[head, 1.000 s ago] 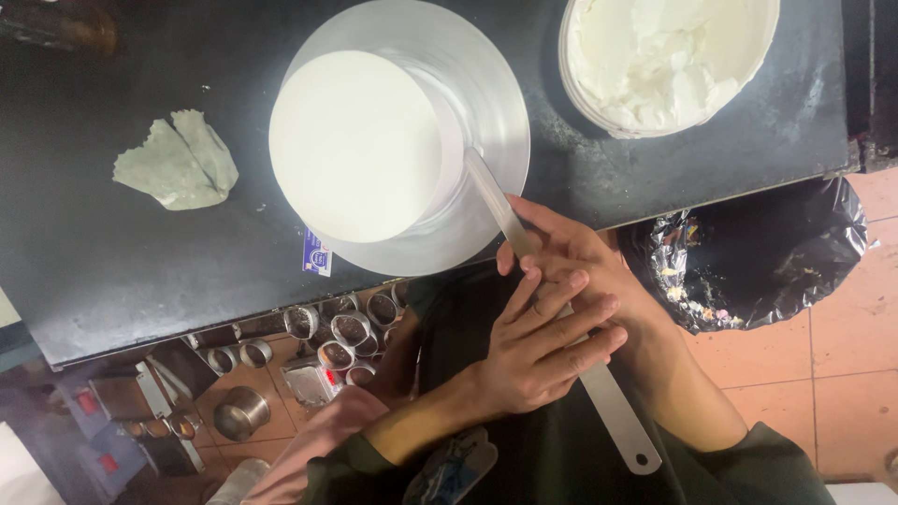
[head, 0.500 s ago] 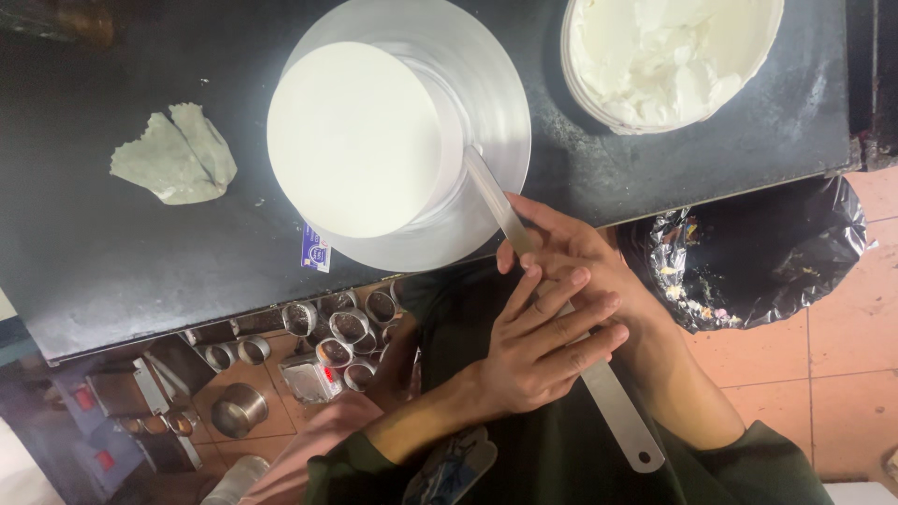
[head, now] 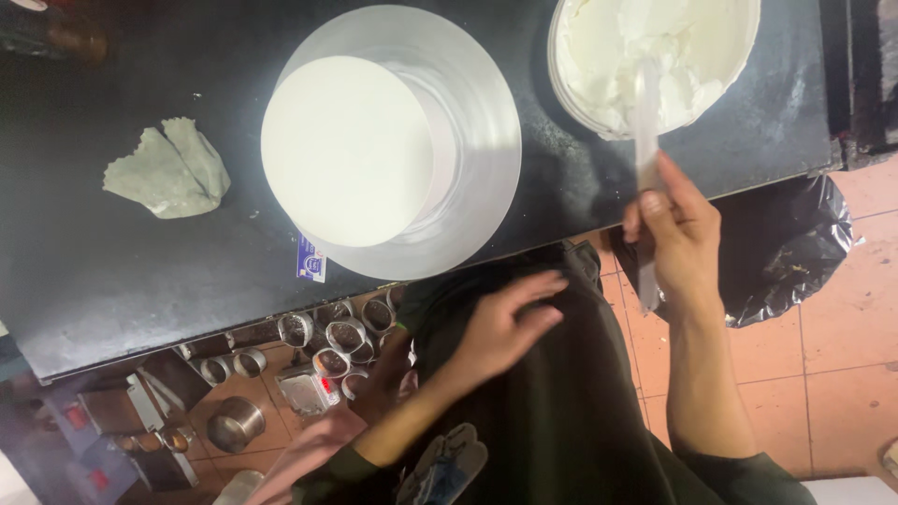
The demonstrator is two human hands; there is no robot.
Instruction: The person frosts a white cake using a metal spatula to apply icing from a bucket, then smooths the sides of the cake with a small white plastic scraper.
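Note:
A white frosted round cake (head: pixel 348 150) stands on a silver round board (head: pixel 477 112) on the black counter (head: pixel 112 271). My right hand (head: pixel 678 234) grips a long palette knife (head: pixel 646 112) whose blade lies in a white bowl of cream (head: pixel 655 56) at the counter's far right. My left hand (head: pixel 505 323) hovers with fingers spread over my dark apron, below the counter edge, holding nothing.
A crumpled pale green cloth (head: pixel 168 168) lies on the counter at left. Several metal ring moulds (head: pixel 337 327) and tins (head: pixel 234 425) sit on a shelf under the counter. A bin lined with a black bag (head: pixel 786 252) stands on the tiled floor at right.
My right hand has carried the palette knife from the cake's side over to the cream bowl. My left hand has let go of the right hand and dropped lower.

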